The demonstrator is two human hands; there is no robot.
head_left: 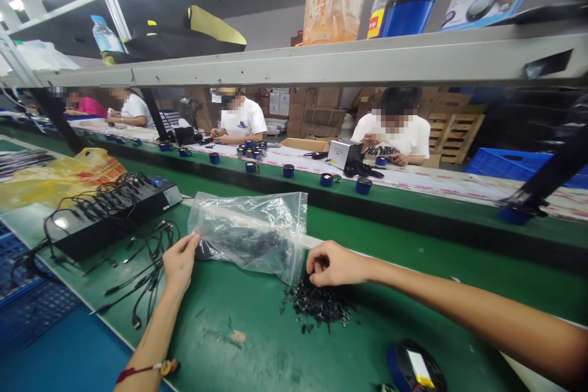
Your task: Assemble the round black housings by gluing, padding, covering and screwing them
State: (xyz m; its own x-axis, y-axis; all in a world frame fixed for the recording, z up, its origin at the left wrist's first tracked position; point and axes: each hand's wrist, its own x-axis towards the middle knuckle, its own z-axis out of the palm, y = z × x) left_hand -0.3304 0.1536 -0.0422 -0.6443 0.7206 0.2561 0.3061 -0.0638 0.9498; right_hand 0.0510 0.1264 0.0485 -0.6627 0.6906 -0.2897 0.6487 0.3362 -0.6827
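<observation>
A clear plastic bag [257,226] with small black parts inside lies on the green bench mat [257,343]. My left hand [180,263] pinches the bag's left end, fingers closed on the plastic. My right hand [333,264] is curled over a heap of small black parts [321,305] spilled just outside the bag's right corner; its fingertips are pinched together at the heap, and what they hold is hidden.
A black multi-port charger box [114,211] with several black cables [138,275] sits at left. A yellow bag [59,174] lies behind it. A round blue and black device [416,367] is near the front. Other people sit at the far belt [413,180] with blue round units.
</observation>
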